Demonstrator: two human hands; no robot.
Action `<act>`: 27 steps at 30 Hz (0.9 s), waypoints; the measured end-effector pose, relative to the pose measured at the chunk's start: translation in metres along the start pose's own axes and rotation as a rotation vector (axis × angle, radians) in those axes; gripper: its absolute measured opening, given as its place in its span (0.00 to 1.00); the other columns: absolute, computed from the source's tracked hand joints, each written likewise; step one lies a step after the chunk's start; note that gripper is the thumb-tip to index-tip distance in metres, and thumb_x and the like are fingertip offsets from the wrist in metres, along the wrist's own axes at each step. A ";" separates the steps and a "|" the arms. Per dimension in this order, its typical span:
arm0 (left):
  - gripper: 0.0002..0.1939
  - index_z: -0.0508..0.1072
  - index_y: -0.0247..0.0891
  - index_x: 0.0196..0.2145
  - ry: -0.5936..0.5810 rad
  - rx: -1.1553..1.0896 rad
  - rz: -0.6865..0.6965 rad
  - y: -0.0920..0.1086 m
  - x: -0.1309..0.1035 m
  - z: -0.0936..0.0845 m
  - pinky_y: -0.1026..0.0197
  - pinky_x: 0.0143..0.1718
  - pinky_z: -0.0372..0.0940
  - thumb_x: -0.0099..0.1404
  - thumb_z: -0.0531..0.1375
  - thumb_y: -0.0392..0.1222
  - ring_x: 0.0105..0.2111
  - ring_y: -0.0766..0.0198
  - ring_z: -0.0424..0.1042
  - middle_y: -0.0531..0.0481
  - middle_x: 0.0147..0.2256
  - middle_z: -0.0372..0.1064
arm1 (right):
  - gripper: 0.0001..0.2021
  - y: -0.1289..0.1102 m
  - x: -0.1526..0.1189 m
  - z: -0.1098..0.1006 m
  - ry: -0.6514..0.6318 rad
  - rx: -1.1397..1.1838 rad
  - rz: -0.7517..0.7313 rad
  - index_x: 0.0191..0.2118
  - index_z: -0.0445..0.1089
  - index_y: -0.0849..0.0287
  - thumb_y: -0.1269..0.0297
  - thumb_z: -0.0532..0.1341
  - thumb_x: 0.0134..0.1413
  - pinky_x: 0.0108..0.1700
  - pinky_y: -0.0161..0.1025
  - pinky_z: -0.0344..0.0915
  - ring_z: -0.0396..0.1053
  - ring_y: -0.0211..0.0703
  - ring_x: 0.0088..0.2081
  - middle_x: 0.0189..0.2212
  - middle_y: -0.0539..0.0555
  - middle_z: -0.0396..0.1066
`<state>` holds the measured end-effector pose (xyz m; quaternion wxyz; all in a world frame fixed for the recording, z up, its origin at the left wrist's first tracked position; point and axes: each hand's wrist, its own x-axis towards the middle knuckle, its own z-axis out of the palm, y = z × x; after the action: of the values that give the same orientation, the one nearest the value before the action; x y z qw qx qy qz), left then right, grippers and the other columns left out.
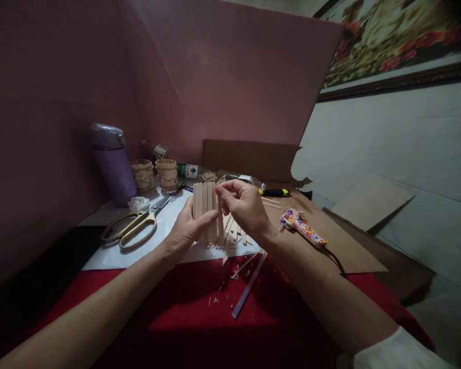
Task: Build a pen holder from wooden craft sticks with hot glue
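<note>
Several wooden craft sticks stand side by side as an upright piece [204, 205], which my left hand [186, 228] grips, thumb across its front. Whether it is a flat panel or a round holder I cannot tell. At its right edge my right hand [248, 205] is closed in a pinch on the upper part of a craft stick [220, 223]. Loose craft sticks and broken bits [235, 230] lie on the white paper just below. A clear glue stick [249, 287] lies on the red cloth closer to me.
Gold-handled scissors [138, 228] lie left, beside a purple flask [115, 166] and two carved-looking cups [166, 174]. A flower-patterned glue gun [303, 228] with a black cord rests on cardboard [346, 251] at right. Behind are a yellow-black handled tool [276, 192] and plastic bottles [188, 170].
</note>
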<state>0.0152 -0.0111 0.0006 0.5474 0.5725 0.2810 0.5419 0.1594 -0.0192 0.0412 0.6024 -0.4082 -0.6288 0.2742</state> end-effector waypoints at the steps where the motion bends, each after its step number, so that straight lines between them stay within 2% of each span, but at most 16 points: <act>1: 0.31 0.68 0.39 0.53 -0.002 0.002 -0.002 0.000 0.000 0.000 0.63 0.39 0.65 0.53 0.70 0.45 0.41 0.60 0.71 0.47 0.43 0.72 | 0.18 -0.002 0.001 0.000 -0.009 0.027 0.040 0.29 0.70 0.59 0.47 0.66 0.49 0.24 0.35 0.60 0.62 0.35 0.19 0.15 0.46 0.65; 4: 0.31 0.69 0.39 0.52 -0.007 0.008 -0.012 0.000 0.000 0.000 0.64 0.41 0.64 0.51 0.71 0.44 0.41 0.60 0.70 0.47 0.43 0.72 | 0.21 -0.007 0.005 -0.003 -0.043 0.098 0.113 0.26 0.68 0.59 0.43 0.66 0.46 0.21 0.34 0.58 0.59 0.33 0.16 0.11 0.45 0.62; 7: 0.31 0.68 0.39 0.53 -0.052 0.032 -0.019 0.000 0.000 0.000 0.63 0.41 0.64 0.53 0.70 0.45 0.42 0.59 0.70 0.47 0.44 0.71 | 0.21 -0.009 0.012 -0.009 -0.073 0.114 0.096 0.28 0.68 0.58 0.43 0.67 0.45 0.23 0.35 0.58 0.59 0.34 0.17 0.13 0.44 0.62; 11: 0.32 0.66 0.41 0.55 -0.144 0.018 -0.063 0.000 -0.001 -0.001 0.60 0.41 0.65 0.55 0.68 0.48 0.46 0.54 0.70 0.44 0.48 0.71 | 0.16 -0.014 0.021 -0.020 -0.138 -0.104 -0.068 0.28 0.72 0.59 0.50 0.68 0.45 0.30 0.36 0.60 0.62 0.36 0.26 0.23 0.49 0.67; 13: 0.33 0.66 0.39 0.54 -0.164 -0.016 -0.088 0.001 -0.001 0.000 0.60 0.40 0.66 0.53 0.69 0.49 0.45 0.53 0.71 0.43 0.48 0.71 | 0.14 -0.017 0.025 -0.025 -0.183 -0.204 -0.088 0.26 0.72 0.60 0.54 0.69 0.44 0.33 0.37 0.60 0.61 0.37 0.29 0.27 0.50 0.66; 18: 0.32 0.65 0.37 0.53 -0.257 -0.133 -0.179 0.004 -0.003 0.005 0.59 0.35 0.68 0.53 0.68 0.49 0.35 0.58 0.74 0.42 0.42 0.73 | 0.16 -0.023 0.031 -0.032 -0.387 -0.035 0.181 0.22 0.67 0.61 0.53 0.68 0.44 0.31 0.36 0.55 0.56 0.34 0.25 0.20 0.46 0.61; 24: 0.33 0.64 0.35 0.53 -0.299 -0.211 -0.265 0.008 -0.005 0.007 0.59 0.30 0.69 0.53 0.68 0.48 0.30 0.59 0.74 0.43 0.38 0.74 | 0.11 -0.025 0.036 -0.032 -0.393 -0.050 0.249 0.19 0.67 0.61 0.67 0.66 0.47 0.31 0.36 0.53 0.55 0.33 0.22 0.18 0.46 0.61; 27: 0.34 0.64 0.34 0.55 -0.308 -0.235 -0.274 0.009 -0.006 0.008 0.58 0.30 0.70 0.53 0.68 0.47 0.28 0.59 0.74 0.44 0.35 0.74 | 0.12 -0.028 0.039 -0.031 -0.425 -0.070 0.262 0.17 0.65 0.61 0.74 0.63 0.48 0.29 0.36 0.52 0.53 0.32 0.21 0.15 0.45 0.59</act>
<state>0.0186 -0.0216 0.0090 0.7152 0.5372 0.2041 0.3978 0.1867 -0.0048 0.0893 0.4015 -0.4398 -0.6922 0.4076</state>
